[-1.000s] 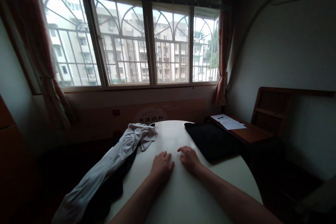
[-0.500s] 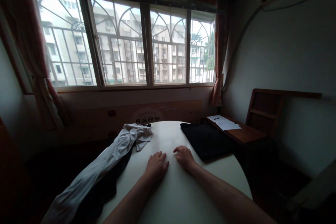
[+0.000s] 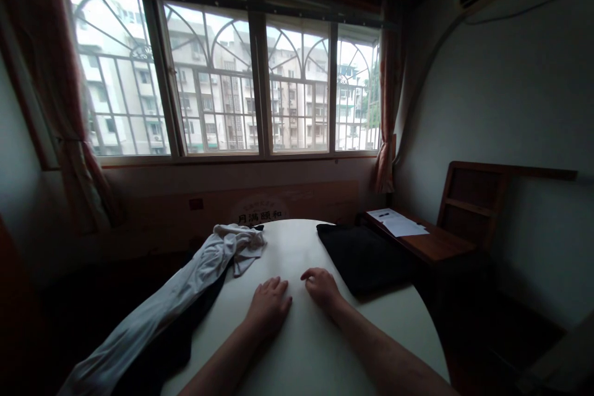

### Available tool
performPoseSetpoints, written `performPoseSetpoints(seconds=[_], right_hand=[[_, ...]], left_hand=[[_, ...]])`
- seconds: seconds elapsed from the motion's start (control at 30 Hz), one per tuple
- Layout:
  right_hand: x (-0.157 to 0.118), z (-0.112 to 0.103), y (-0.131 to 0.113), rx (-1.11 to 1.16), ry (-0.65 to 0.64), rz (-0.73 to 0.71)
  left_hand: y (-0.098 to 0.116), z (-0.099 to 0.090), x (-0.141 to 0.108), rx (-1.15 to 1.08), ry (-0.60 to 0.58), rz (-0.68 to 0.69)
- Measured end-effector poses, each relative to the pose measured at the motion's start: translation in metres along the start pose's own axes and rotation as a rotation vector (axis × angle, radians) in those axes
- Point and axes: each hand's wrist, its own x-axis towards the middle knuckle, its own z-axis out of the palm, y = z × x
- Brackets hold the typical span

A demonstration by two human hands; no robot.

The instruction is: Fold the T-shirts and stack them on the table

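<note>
My left hand (image 3: 270,305) lies palm down on the white round table (image 3: 297,346), fingers stretched out and holding nothing. Just to its right, apart from it, my right hand (image 3: 321,288) also rests on the tabletop. Its fingers are loosely bent toward the left, with nothing visible in them. Beyond the right hand is a folded black cloth item (image 3: 364,260), lying flat without touching the hand. To the left, a crumpled light grey garment (image 3: 185,288) hangs over the table's edge, with a dark cloth (image 3: 179,346) partly under it.
Behind the table on the right, a wooden bench or low desk (image 3: 445,246) bears white papers (image 3: 401,225) and a dark pen (image 3: 385,215). A barred window (image 3: 227,93) with tied curtains (image 3: 385,105) spans the far wall. Below it leans a board with printed characters (image 3: 260,218).
The view has tipped up slightly, so the scene sits a little lower. Both hands have shifted slightly left and nearer to me. The right hand's fingers look a bit more curled.
</note>
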Motion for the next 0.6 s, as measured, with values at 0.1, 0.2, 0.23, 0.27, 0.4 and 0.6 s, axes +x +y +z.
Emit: performPoseSetpoints(seconds=[0.1,0.2,0.23,0.27,0.4,0.6], right_hand=[[-0.0005,-0.0011,-0.0004,0.007,0.003,-0.009],[-0.0014,-0.0026,-0.0008,0.015,-0.002,-0.011],[-0.0017,-0.0031,-0.0009,0.018,-0.003,-0.01],[-0.0019,-0.0035,-0.0011,0.022,-0.004,-0.009],[-0.0023,-0.0041,-0.0018,0.028,-0.003,-0.006],[-0.002,-0.0035,-0.0022,0.016,-0.004,-0.009]], left_hand=[[-0.0014,0.0019,0.0013,-0.007,-0.003,-0.004],[-0.0021,0.0031,0.0022,-0.018,-0.001,-0.001],[-0.0021,0.0032,0.0022,-0.02,0.0,0.0],[-0.0021,0.0031,0.0021,-0.021,0.0,-0.001],[-0.0017,0.0017,0.0014,-0.022,0.0,-0.004],[-0.0017,0.0021,0.0014,0.004,-0.005,-0.003]])
